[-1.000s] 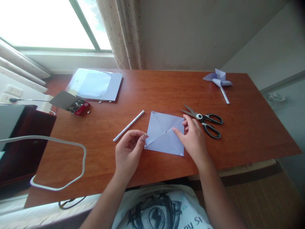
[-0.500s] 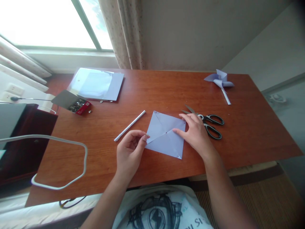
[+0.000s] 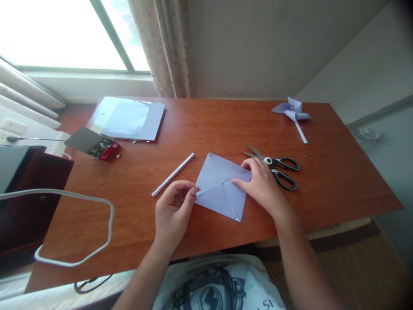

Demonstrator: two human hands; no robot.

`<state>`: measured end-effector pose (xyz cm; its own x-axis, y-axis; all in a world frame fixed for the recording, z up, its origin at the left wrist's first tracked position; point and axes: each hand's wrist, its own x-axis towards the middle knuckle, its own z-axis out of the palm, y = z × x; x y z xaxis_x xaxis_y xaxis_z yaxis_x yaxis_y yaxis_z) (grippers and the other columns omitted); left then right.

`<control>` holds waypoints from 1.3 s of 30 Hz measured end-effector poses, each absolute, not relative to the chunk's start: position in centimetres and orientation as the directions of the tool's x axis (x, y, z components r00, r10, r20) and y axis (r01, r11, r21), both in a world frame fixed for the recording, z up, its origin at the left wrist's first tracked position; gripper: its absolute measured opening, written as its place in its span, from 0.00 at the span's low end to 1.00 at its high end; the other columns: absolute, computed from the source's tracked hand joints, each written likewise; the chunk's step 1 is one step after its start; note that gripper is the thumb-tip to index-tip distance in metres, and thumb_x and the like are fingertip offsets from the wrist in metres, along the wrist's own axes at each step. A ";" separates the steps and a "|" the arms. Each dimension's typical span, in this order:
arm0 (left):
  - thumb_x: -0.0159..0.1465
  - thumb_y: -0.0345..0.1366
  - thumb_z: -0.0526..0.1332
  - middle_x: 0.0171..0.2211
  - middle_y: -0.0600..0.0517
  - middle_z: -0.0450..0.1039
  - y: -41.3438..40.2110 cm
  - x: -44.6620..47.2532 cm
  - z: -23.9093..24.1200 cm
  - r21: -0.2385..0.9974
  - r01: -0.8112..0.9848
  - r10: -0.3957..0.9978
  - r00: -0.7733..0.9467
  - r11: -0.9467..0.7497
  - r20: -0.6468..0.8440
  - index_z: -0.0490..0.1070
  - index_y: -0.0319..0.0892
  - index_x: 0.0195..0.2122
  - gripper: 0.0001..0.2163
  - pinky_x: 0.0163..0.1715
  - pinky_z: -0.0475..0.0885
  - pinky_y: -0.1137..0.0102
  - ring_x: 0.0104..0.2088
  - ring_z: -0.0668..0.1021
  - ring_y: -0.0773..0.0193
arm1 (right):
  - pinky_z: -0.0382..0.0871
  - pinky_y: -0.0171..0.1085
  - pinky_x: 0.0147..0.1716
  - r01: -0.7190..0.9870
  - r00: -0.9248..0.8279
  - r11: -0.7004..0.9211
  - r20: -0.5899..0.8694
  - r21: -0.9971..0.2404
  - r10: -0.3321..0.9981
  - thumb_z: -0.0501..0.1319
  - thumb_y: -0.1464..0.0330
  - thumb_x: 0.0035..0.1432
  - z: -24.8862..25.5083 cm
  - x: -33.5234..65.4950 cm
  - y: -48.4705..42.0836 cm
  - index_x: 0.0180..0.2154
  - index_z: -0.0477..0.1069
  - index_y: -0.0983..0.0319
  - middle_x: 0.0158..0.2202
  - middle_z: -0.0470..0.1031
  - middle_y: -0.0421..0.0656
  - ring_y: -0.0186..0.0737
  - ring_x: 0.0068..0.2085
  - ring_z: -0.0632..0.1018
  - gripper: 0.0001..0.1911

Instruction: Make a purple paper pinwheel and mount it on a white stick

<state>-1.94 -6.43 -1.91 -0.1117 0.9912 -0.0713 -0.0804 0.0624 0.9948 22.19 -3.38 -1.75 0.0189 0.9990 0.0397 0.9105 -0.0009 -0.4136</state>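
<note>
The left hand (image 3: 174, 211) pinches the left corner of a pale lilac creased paper square (image 3: 217, 191) lying on the red-brown wooden worktop (image 3: 322, 181), the right hand (image 3: 263, 187) pressing its right corner open-fingered, black-handled scissors (image 3: 280, 170) just beyond.

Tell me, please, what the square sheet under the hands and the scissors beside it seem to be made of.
Square sheet: thin matte paper, pale lilac; it shows sharp creases. Scissors: bare shiny metal blades; the glossy black handles are probably plastic.
</note>
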 end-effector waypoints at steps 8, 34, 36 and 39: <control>0.64 0.34 0.70 0.32 0.51 0.80 -6.5 -2.1 -1.9 0.997 -0.051 0.992 -0.114 0.057 -0.063 0.78 0.41 0.36 0.04 0.32 0.74 0.77 0.31 0.78 0.68 | 0.74 0.51 0.55 0.818 0.036 0.023 0.091 -0.575 0.995 0.72 0.69 0.54 -2.1 22.2 -4.1 0.59 0.69 0.60 0.58 0.77 0.51 0.55 0.56 0.79 0.31; 0.67 0.30 0.65 0.34 0.52 0.79 -7.9 0.2 -1.3 0.975 0.129 0.974 0.158 -0.183 0.162 0.76 0.43 0.38 0.02 0.36 0.74 0.72 0.34 0.80 0.64 | 0.74 0.32 0.38 0.562 0.225 0.095 0.262 -0.822 0.939 0.67 0.67 0.63 2.6 20.8 -9.2 0.39 0.78 0.56 0.37 0.82 0.37 0.35 0.38 0.81 0.01; 0.67 0.29 0.65 0.34 0.51 0.79 -7.7 0.3 -1.0 0.958 0.151 0.957 0.195 -0.245 0.214 0.76 0.43 0.37 0.03 0.36 0.73 0.71 0.34 0.79 0.64 | 0.74 0.33 0.38 0.594 0.176 0.138 0.295 -0.792 0.939 0.67 0.69 0.64 3.7 20.6 -9.6 0.38 0.77 0.56 0.38 0.82 0.38 0.36 0.38 0.81 0.02; 0.66 0.28 0.65 0.33 0.51 0.77 -7.6 0.3 -0.5 0.942 0.162 0.943 0.214 -0.293 0.256 0.77 0.43 0.35 0.04 0.34 0.72 0.71 0.33 0.78 0.64 | 0.74 0.33 0.37 0.604 0.125 0.214 0.356 -0.768 0.926 0.66 0.72 0.64 4.8 20.2 -10.0 0.38 0.77 0.56 0.37 0.81 0.38 0.36 0.38 0.81 0.04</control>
